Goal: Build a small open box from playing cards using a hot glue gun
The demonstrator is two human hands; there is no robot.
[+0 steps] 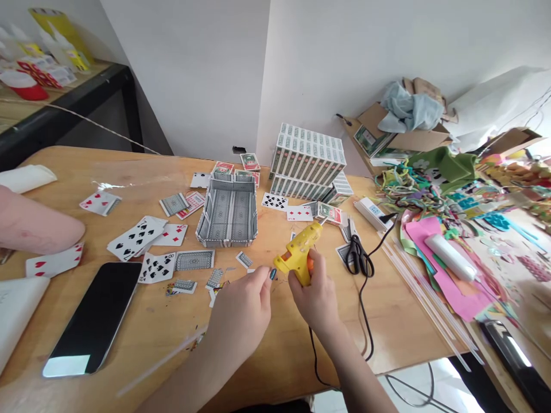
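My right hand (pixel 316 295) is wrapped round the yellow glue gun (pixel 301 246), whose nozzle points up and away to the right. Beside the gun's rear end, my left hand (pixel 247 304) is closed, with thumb and finger pinched together; what it holds, if anything, is too small to make out. A box-like tray made of playing cards (pixel 230 212) sits beyond my hands. Cut card pieces (pixel 215 278) lie between the tray and my left hand. Black scissors (pixel 359 255) rest on the table to the right of the gun.
Stacked card boxes (pixel 307 155) stand at the back. Loose playing cards (pixel 138 238) and a phone (pixel 94 315) lie on the left, near a person's arm (pixel 38 221). Clear glue sticks (pixel 424 298), pink felt (pixel 451 275) and a black cable (pixel 365 321) are on the right.
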